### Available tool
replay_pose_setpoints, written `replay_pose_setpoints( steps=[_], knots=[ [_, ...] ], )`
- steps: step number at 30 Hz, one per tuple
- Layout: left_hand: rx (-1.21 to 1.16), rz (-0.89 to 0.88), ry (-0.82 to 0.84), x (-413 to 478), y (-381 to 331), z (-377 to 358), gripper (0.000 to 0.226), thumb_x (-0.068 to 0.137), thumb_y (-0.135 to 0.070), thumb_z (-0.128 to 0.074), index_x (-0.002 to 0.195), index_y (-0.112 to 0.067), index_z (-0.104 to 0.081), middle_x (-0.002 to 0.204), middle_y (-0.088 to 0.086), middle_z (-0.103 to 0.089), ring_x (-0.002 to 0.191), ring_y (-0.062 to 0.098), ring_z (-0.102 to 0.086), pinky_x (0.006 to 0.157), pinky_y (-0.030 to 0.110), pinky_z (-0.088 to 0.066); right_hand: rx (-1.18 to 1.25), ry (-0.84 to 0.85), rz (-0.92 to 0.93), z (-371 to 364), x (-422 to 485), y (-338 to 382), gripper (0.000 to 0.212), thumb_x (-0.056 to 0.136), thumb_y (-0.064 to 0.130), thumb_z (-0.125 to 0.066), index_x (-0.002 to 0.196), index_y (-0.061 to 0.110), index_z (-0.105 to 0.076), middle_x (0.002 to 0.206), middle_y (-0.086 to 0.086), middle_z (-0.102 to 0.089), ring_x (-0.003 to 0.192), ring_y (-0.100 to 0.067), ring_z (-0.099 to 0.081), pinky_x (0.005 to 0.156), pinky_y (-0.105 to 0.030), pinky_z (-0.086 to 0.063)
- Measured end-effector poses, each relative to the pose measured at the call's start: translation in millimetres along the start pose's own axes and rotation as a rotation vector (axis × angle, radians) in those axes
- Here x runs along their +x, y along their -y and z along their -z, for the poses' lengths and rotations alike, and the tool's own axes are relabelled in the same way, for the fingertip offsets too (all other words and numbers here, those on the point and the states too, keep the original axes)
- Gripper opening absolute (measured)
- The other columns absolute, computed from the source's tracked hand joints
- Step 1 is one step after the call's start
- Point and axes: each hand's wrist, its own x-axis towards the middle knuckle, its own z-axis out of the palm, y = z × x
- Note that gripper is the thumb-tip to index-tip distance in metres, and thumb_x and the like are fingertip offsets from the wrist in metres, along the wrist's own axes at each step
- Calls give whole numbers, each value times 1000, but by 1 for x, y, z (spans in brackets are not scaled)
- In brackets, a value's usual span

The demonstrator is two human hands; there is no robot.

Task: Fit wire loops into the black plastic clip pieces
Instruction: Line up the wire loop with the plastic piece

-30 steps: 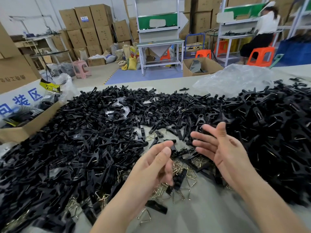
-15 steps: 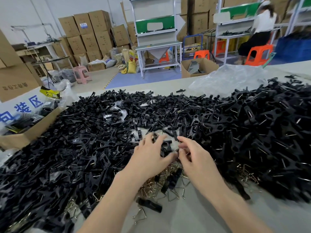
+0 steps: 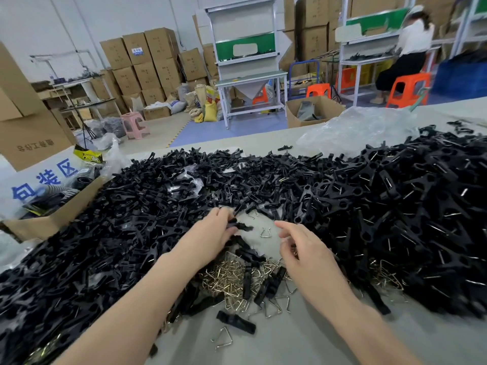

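Observation:
A huge pile of black plastic clip pieces (image 3: 355, 206) covers the grey table (image 3: 303, 343). A heap of small metal wire loops (image 3: 229, 277) lies in front of me between my arms. My left hand (image 3: 210, 238) rests at the pile's near edge, its fingers closed on a black clip piece (image 3: 241, 226). My right hand (image 3: 303, 248) hovers to the right, fingers curled and apart; whether it holds a loop is hidden. A single wire loop (image 3: 264, 233) lies on the table between both hands. One loose clip piece (image 3: 235, 322) and another loop (image 3: 223, 338) lie nearer me.
An open cardboard box (image 3: 50, 219) with packaging stands at the left table edge. A crumpled clear plastic bag (image 3: 355, 130) lies at the back right. Beyond the table are stacked cartons, workbenches, stools and a seated person (image 3: 405, 56).
Both hands came down from raised and open to the pile's edge. My left hand has closed on a clip piece, and my right hand has drawn slightly right and apart from it.

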Motion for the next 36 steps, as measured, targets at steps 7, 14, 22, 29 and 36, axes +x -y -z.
replay_pose_setpoints(
  steps=[7, 14, 22, 29, 36],
  knots=[
    [-33, 77, -280, -17, 20, 28, 26, 106, -41, -36, 110, -21, -52, 90, -5, -63, 81, 20, -62, 67, 38, -47, -120, -12, 118, 4, -3, 8, 40, 102, 25, -41, 140, 31, -54, 111, 19, -57, 106, -2, -48, 92, -15, -38],
    [-458, -10, -383, -42, -30, 20, 18, 105, -46, -36, 99, -34, -49, 67, -21, -63, 51, 1, -53, 46, 18, -33, 442, 79, 8, 1, -3, 17, 26, 102, 42, -53, 123, 57, -55, 118, 27, -62, 107, 2, -62, 89, -16, -49],
    [-792, -21, -424, -60, -79, -20, 24, 105, -49, -28, 101, -40, -50, 86, -17, -71, 72, 6, -70, 63, 33, -58, 815, 140, -83, -5, -3, 31, 23, 90, 43, -63, 109, 47, -75, 103, 7, -78, 98, -8, -73, 82, -21, -56],
    [-612, 12, -517, -57, -63, -23, 40, 102, -60, -19, 97, -36, -50, 66, -9, -63, 50, 1, -55, 45, 22, -37, 970, 85, -206, -8, 2, 27, 22, 85, 35, -66, 103, 32, -78, 103, -1, -78, 95, -16, -74, 79, -23, -58],
    [-105, 253, -826, -61, -19, -11, 39, 106, -32, -41, 139, -16, -57, 98, 3, -61, 91, 24, -52, 90, 42, -37, 1370, 92, -505, -1, 8, 19, 24, 102, 7, -52, 105, 14, -74, 102, -15, -74, 87, -29, -74, 70, -34, -61]
  ],
)
